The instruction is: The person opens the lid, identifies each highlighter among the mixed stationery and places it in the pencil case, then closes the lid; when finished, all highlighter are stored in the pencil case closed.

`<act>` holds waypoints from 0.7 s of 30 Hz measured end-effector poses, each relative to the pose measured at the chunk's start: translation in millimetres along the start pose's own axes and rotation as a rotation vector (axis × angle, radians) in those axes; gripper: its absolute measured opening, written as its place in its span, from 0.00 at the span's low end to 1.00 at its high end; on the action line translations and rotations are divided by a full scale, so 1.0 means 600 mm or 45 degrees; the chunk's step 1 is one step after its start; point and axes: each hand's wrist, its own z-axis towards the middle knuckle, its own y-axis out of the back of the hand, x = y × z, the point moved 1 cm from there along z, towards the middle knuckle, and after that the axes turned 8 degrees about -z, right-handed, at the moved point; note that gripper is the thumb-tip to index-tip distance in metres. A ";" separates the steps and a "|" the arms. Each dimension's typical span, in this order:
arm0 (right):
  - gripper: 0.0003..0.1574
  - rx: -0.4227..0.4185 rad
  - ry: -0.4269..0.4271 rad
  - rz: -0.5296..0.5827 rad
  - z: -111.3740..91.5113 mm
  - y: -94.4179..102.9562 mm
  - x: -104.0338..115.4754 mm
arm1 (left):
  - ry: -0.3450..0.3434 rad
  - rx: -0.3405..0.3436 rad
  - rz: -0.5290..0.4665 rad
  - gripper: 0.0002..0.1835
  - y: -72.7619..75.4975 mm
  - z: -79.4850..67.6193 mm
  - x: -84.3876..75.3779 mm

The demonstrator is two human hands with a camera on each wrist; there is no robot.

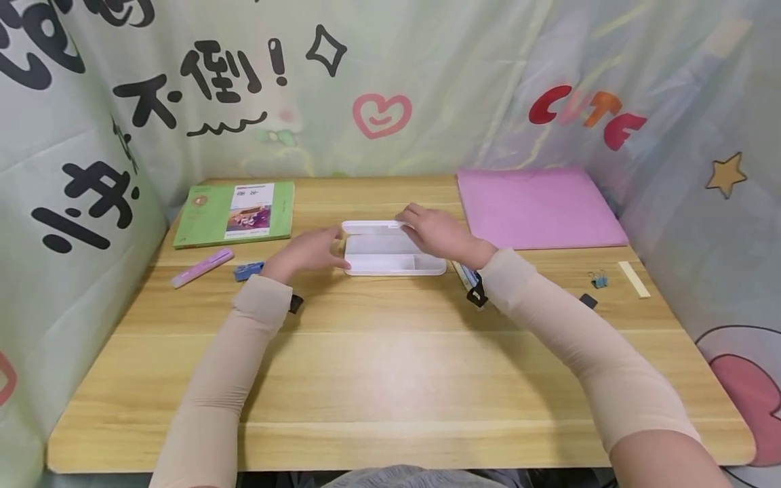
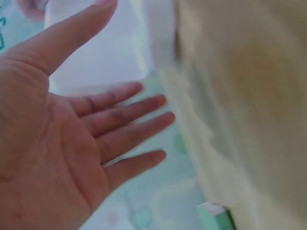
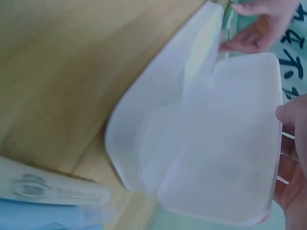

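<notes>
Box point(image 1: 390, 261): white plastic, at frame centre of the head view on the table point(image 1: 390, 379), long axis running left-right across the frame. Lid point(image 1: 373, 226) stands raised along the far long edge; the tray looks empty.

Right hand point(image 1: 441, 235): comes in from the right, fingers curled over the lid's top edge and holding it; in the right wrist view the fingers point(image 3: 290, 158) sit at the lid's rim, frame right. This hand has the nearer hold.

Left hand point(image 1: 310, 252): at the box's left short end, fingers point(image 2: 127, 120) spread and straight, palm open, holding nothing. Thumb tip looks to touch the box's left end; contact cannot be confirmed.

Both forearms angle inward toward frame centre. Book point(image 1: 234, 213) upper left, pink folder point(image 1: 537, 207) upper right.
</notes>
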 end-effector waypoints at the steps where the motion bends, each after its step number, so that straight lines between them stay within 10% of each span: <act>1: 0.14 0.008 -0.038 0.037 0.004 0.001 -0.004 | -0.033 0.012 0.007 0.43 -0.002 0.002 0.000; 11: 0.13 0.095 -0.343 0.231 0.039 -0.007 -0.038 | 0.012 0.138 0.091 0.49 -0.013 0.022 0.004; 21: 0.29 0.134 -0.320 0.036 0.028 -0.014 -0.055 | 0.053 0.237 0.014 0.48 -0.001 0.031 -0.004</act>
